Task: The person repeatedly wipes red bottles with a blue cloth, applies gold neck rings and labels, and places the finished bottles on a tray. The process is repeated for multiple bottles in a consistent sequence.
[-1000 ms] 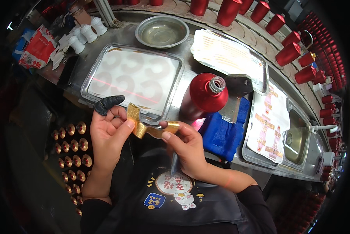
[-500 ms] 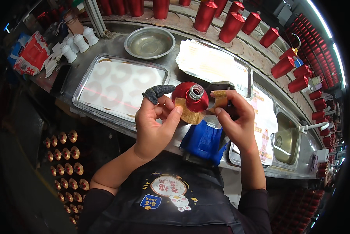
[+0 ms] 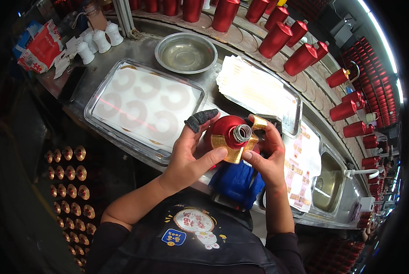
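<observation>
Found between both hands, near the front edge of the grey metal desk (image 3: 139, 49): glossy red bottle (image 3: 226, 125), bare threaded neck facing up toward the camera; base hidden, support beneath not confirmed. Partly wrapped about the shoulder: curved gold foil band (image 3: 231, 156). Held down on the near side by the thumb of the left hand (image 3: 189, 156), fingers half curled along the bottle's left flank, black fabric finger sleeve (image 3: 199, 122) on one; judged so placed to steady bottle and band together. At the right hand (image 3: 273, 157): thumb beside the band, index finger spread well away from thumb, against a gold end; pinched or merely touched, cannot tell.

Just below: bright blue cloth (image 3: 238, 182), possibly as padding. Farther out: white sheet with horseshoe-shaped pieces (image 3: 136, 96), laid flat on a steel tray (image 3: 90, 113), presumably for easy picking; round steel bowl (image 3: 162, 54) behind.

Against the half-second-earlier frame: right hand closer to the bottle, gold end less stretched away, left thumb nearer front middle, bottle lower in view.
</observation>
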A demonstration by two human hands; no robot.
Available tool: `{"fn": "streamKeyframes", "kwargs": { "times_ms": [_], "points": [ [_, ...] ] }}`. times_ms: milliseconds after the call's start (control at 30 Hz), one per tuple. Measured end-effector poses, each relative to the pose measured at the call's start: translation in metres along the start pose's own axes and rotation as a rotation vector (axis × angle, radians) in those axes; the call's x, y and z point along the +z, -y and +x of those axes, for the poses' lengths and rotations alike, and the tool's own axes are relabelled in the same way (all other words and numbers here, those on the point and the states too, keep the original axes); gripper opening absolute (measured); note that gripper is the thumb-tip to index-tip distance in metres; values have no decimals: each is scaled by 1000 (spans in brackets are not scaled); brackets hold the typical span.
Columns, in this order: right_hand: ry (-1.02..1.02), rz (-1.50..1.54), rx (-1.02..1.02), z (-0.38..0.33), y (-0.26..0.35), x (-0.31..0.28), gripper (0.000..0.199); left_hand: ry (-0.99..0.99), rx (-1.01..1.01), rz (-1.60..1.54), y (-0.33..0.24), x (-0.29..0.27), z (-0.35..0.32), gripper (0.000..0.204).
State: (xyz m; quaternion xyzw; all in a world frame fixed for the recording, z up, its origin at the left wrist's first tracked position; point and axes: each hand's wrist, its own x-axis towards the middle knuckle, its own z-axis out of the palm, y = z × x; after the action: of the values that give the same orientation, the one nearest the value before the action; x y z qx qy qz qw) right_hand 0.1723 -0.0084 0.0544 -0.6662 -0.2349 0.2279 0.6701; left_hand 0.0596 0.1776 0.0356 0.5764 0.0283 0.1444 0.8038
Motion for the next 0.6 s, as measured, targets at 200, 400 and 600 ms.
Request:
{"fn": "streamKeyframes", "kwargs": {
  "times_ms": [200, 400, 600],
  "points": [
    [19, 252, 71, 8, 3, -2, 76, -29, -59, -128, -3, 0, 6, 64],
    [-68, 377, 108, 5, 2, 5, 75, -76, -135, -187, -5, 5, 11, 62],
    [-26, 121, -43, 1, -7, 10, 80, 9, 0, -111, 2, 5, 5, 64]
  ]
}}
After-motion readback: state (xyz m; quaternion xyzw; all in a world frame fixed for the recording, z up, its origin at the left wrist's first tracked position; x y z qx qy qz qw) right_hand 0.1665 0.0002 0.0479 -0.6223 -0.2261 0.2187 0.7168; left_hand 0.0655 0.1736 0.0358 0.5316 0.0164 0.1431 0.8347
